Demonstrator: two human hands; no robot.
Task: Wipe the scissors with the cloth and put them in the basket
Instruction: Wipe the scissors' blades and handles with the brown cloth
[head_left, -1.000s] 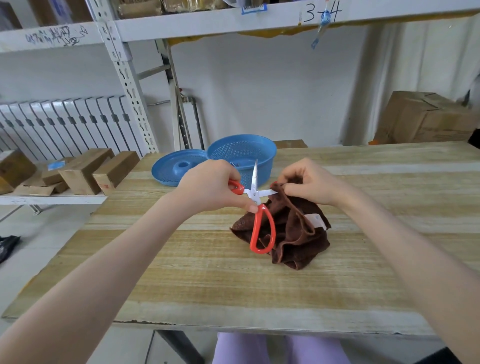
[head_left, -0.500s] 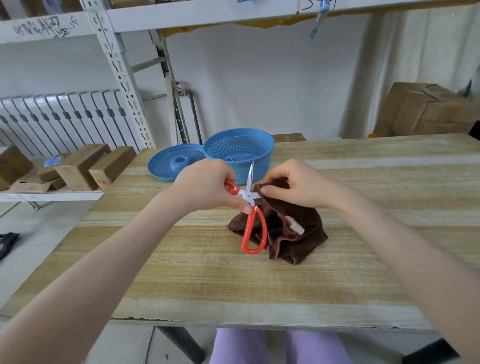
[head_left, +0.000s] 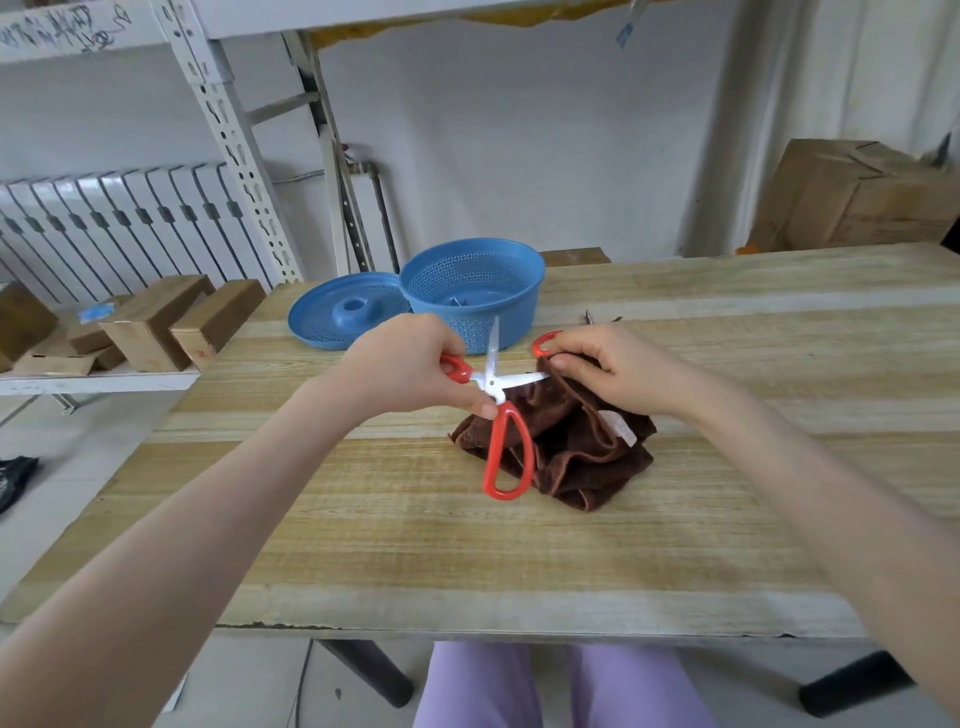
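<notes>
Both forearms bare, no sleeves in view. No rings, watch or gloves on left hand or right hand. Lilac trousers on legs.

Scissors are showing red handles and silver-white blades. Cloth is presenting dark brown with a pale tag. Basket and lid are showing blue with a perforated lattice pattern. Table is displaying pale wood grain in light and tan stripes.

Red-handled scissors open, brown cloth crumpled, blue basket behind
</notes>
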